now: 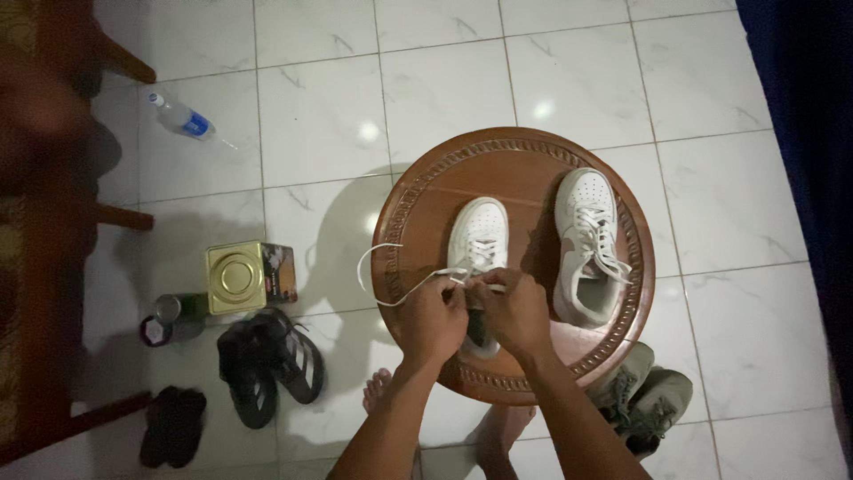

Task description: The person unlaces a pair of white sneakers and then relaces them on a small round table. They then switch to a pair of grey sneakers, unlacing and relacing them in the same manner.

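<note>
Head view, round carved wooden table [533, 173] on white marble tiles [311, 116], left hand [433, 318] and right hand [514, 311] pinching white lace [382, 267]

Both bare forearms reach forward and converge, the left hand [433, 318] and right hand [515, 311] side by side, fingers curled in a pinching grip, knuckles up.

2 white sneakers [533, 244], 2 hands [475, 316], 1 round table [418, 213], 1 bottle [182, 117], 1 tin [240, 277].
</note>
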